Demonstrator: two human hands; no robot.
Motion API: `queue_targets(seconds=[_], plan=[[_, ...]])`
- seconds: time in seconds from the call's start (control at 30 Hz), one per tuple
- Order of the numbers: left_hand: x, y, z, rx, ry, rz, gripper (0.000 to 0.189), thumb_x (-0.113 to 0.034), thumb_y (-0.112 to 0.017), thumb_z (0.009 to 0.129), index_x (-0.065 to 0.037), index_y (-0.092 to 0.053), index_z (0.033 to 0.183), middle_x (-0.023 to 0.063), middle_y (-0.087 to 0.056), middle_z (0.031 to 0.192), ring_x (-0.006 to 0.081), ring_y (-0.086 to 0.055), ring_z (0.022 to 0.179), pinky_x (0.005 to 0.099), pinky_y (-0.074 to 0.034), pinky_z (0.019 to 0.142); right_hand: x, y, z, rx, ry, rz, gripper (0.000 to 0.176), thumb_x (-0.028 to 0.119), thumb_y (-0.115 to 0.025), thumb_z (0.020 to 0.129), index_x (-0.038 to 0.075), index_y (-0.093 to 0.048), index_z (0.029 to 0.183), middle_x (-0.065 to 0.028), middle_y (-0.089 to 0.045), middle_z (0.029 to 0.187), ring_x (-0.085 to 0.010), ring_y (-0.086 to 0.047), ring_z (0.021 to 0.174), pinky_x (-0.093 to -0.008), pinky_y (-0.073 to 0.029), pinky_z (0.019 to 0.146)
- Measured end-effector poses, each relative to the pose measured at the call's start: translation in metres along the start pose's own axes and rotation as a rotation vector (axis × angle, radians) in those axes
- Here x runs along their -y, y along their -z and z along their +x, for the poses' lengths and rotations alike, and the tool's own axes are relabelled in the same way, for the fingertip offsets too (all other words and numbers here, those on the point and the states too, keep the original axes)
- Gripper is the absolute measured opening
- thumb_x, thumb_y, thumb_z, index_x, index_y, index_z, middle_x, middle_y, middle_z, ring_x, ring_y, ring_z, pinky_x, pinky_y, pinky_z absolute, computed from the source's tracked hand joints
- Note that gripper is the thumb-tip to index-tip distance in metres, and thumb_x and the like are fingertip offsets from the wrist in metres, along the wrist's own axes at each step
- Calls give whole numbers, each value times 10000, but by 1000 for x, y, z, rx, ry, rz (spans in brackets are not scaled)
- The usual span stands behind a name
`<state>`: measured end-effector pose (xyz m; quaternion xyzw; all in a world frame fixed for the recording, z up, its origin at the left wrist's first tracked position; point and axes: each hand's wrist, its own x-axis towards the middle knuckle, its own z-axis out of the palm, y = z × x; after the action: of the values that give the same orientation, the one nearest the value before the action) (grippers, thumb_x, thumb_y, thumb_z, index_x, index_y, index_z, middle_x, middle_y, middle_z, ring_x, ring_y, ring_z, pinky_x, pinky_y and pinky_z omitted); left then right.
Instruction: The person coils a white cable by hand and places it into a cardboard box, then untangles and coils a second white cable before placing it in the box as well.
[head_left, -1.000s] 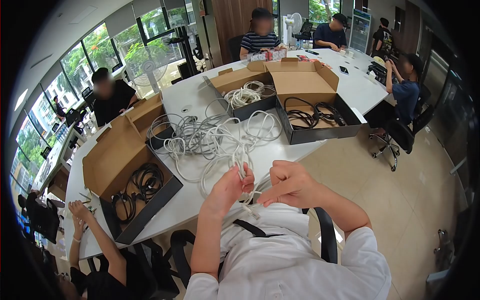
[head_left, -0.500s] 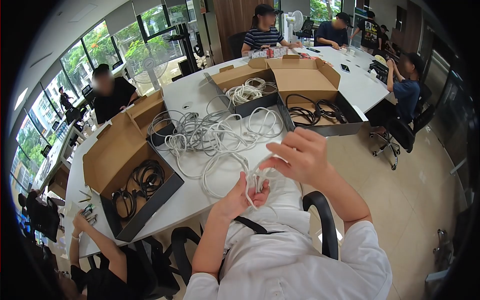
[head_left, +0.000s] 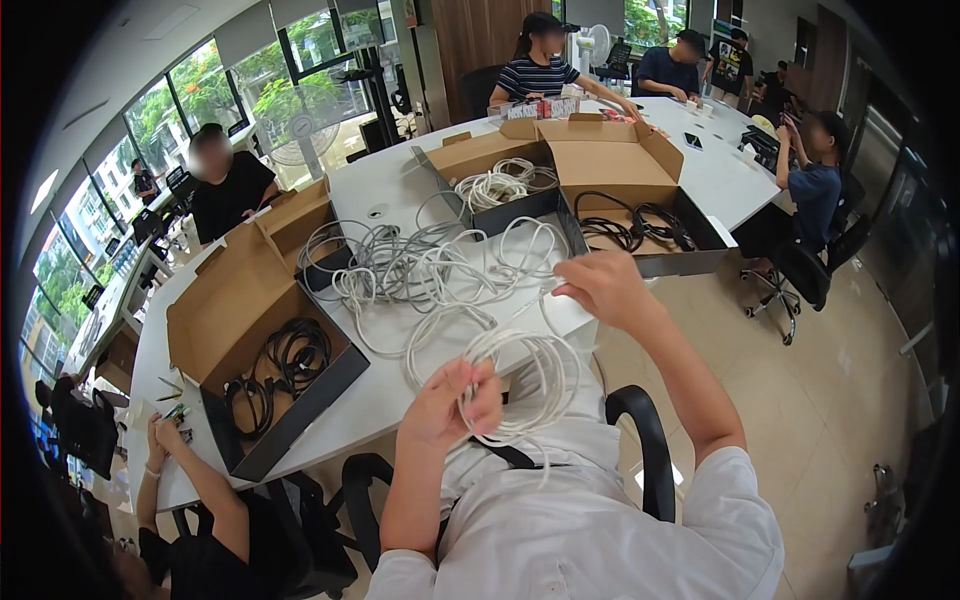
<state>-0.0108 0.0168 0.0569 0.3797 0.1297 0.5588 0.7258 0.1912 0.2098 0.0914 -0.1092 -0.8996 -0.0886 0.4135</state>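
Observation:
A white cable [head_left: 556,400] hangs in several round loops from my left hand [head_left: 455,402], whose fingers are wrapped about the coil over my lap. To the right and farther forward, my right hand [head_left: 603,287] pinches a stretch of the same cable that leads down to the loops. One loose end dangles below the coil. Just beyond my hands, a tangle of grey and white cables [head_left: 400,265] spreads over the white table [head_left: 375,400].
Open cardboard boxes with black cables stand left [head_left: 270,400] and right [head_left: 640,225]; another box [head_left: 500,190] holds white cables. Chair armrests [head_left: 645,440] flank me. People sit around the table, one person's hands [head_left: 168,440] at the lower left. A phone [head_left: 692,141] lies farther back.
The cable in my left hand has opened out into wide, round loops. My left hand has risen and turned; my right hand has moved slightly away from it, drawing a strand.

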Motion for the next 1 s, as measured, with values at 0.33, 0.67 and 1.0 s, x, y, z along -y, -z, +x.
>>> queue_targets(seconds=[0.33, 0.67, 1.0], plan=[[-34, 24, -13, -126, -243, -325, 339, -391, -319, 1026, -128, -395, 826, -99, -236, 488, 25, -197, 364, 212, -180, 384, 15, -8, -48, 551, -521, 1204, 79, 108, -615, 886, 58, -590, 942, 6, -524, 670, -88, -452, 575, -260, -364, 511], [-62, 13, -30, -79, -547, -201, 225, -275, -332, 988, -109, -376, 843, -45, -248, 482, 81, -236, 379, 263, -230, 438, 43, 2, -67, 17, -849, 1121, 196, 143, -562, 934, 69, -614, 1108, -28, -548, 746, -124, -533, 611, -306, -453, 562], [-10, -19, -3, -249, -517, 359, 204, -284, -401, 957, -82, -412, 932, -11, -346, 614, 100, -325, 539, 263, -270, 557, 84, -2, -45, 556, -336, 150, 362, -9, -612, 759, 14, -582, 1119, -174, -584, 856, -353, -627, 724, -413, -513, 632]])
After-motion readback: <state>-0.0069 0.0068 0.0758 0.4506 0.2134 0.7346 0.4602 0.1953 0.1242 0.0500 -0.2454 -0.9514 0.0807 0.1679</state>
